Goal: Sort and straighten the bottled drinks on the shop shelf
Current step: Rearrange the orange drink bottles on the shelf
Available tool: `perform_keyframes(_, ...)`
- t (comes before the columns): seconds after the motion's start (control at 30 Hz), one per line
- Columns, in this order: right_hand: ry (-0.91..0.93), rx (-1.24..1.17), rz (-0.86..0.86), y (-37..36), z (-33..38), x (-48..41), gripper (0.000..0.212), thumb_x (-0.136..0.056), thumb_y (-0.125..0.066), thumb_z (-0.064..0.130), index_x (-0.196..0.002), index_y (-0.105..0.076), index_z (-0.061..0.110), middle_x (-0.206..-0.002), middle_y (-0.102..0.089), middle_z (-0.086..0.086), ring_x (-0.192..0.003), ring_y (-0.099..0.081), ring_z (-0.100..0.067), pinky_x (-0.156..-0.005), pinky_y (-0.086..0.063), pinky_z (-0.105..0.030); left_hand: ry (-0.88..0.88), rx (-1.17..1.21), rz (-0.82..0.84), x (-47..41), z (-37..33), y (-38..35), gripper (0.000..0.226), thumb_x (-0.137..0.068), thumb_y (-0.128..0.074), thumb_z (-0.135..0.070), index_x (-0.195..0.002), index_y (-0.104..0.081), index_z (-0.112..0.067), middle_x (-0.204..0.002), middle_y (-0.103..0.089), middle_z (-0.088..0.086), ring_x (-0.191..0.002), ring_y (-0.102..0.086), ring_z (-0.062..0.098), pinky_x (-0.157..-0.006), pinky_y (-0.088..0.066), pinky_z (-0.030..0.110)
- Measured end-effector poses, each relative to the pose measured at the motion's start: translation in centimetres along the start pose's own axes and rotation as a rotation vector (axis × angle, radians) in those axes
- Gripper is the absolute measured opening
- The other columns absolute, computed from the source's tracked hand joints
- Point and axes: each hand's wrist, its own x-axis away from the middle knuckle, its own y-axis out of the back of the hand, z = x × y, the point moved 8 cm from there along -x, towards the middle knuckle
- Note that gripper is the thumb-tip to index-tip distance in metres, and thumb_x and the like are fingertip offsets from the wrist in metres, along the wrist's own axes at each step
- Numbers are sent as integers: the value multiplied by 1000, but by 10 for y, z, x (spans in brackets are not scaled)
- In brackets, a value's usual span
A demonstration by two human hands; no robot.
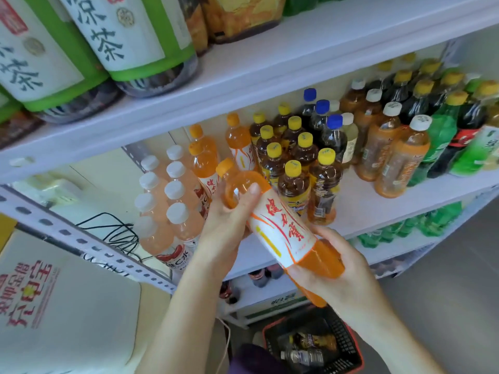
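Head camera, looking forward and down at a white metal shop shelf point(359, 209).

I hold one orange drink bottle point(280, 233) in both hands, in the air just in front of the middle shelf. It is tilted so its orange cap point(225, 166) points up and left toward the shelf. The bottle is smooth clear plastic full of bright orange liquid, with a white wrap label bearing red brush characters. My left hand point(229, 222) grips the rounded shoulder, with the fingers curled underneath and the thumb pressed flat on top. My right hand point(334, 273) wraps round the base end, fingers curled under it.

On the shelf behind, bottles stand upright in groups:
- At the left are pale pink bottles point(175, 211) with white caps.
- Just beside them are more orange bottles point(204, 160) with the same label.
- In the middle is a tight cluster of brown tea bottles point(293, 184) with yellow caps.
- Behind those stand dark bottles point(333, 133) with blue caps.
- Further right are cloudy amber bottles point(399, 163) with white caps, then green bottles point(440, 136).

The shelf above carries large bottles point(129, 36) with green-and-white labels and black characters.

Low down, near my right forearm, a black mesh basket point(341, 333) with a red rim holds a few bottles lying on their sides — one is a clear bottle point(305, 356).
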Motion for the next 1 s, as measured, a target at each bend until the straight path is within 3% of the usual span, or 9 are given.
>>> perform_keyframes(0.13, 99, 336, -178, 15, 8, 10, 73, -57, -83, 58, -117, -44, 62, -115, -50, 34, -103, -53, 7, -66, -51, -13, 35, -76, 65, 9, -2, 3, 90, -59, -88, -53, -129, -51, -12, -103, -74, 16, -95, -73, 33, -69, -60, 39)
perform_keyframes(0.27, 128, 424, -139, 17, 14, 4, 74, -58, -76, 67, -123, -41, 60, -118, -46, 29, -107, -49, 4, -71, -49, -16, -80, 18, 1, 9, -10, 11, 66, -61, -87, -29, -118, -57, -13, -96, -76, 12, -87, -74, 30, -64, -60, 35)
perform_keyframes(0.37, -9, 156, -33, 25, 6, -9, 73, -57, -70, 78, -123, -53, 50, -118, -60, 20, -110, -58, 0, -80, -51, -21, -145, 66, 20, 9, -18, 16, 72, -57, -88, -23, -118, -54, -4, -88, -75, 7, -79, -74, 24, -61, -59, 32)
perform_keyframes(0.43, -223, -212, 161, 17, -9, -13, 77, -58, -71, 80, -123, -61, 39, -120, -67, 4, -115, -63, -22, -87, -55, -40, -177, 115, 59, 8, -24, 18, 74, -52, -90, -22, -115, -53, -6, -84, -74, 5, -76, -73, 21, -61, -59, 32)
perform_keyframes(0.53, -499, -595, 445, -8, -26, -1, 78, -67, -74, 67, -128, -62, 20, -121, -64, -28, -97, -68, -45, -65, -60, -41, -179, 217, 164, 5, -29, 14, 79, -47, -90, -16, -116, -53, -8, -88, -71, 7, -80, -70, 23, -67, -59, 39)
perform_keyframes(0.67, -404, -677, 305, -14, -41, -9, 74, -64, -88, 46, -128, -61, 25, -119, -65, -25, -99, -67, -45, -65, -59, -43, -122, 293, 226, -5, -33, 11, 61, -59, -73, -13, -118, -57, -13, -107, -68, 10, -102, -64, 31, -89, -50, 51)
perform_keyframes(0.77, -219, -444, 111, -3, -45, -17, 72, -54, -94, 39, -119, -63, 34, -117, -68, -5, -102, -68, -31, -76, -57, -39, -84, -56, -2, -12, -39, 37, 49, -78, -67, -47, -119, -62, -21, -114, -70, 2, -112, -64, 22, -100, -47, 47)
perform_keyframes(0.87, -110, -71, -83, 13, -40, -21, 71, -55, -94, 30, -115, -61, 47, -111, -66, 16, -97, -67, -12, -76, -56, -28, -158, -602, -158, -15, -49, 61, 42, -91, -49, -64, -110, -64, -29, -91, -71, -22, -84, -65, -6, -78, -49, 28)
perform_keyframes(1.0, 31, 251, -196, 17, -34, -19, 74, -61, -92, 20, -118, -56, 51, -122, -50, 28, -110, -50, 5, -72, -48, -9, -126, -829, -153, -25, -42, 72, 42, -90, -47, -63, -96, -67, -27, -85, -73, -7, -81, -67, 10, -77, -54, 37)
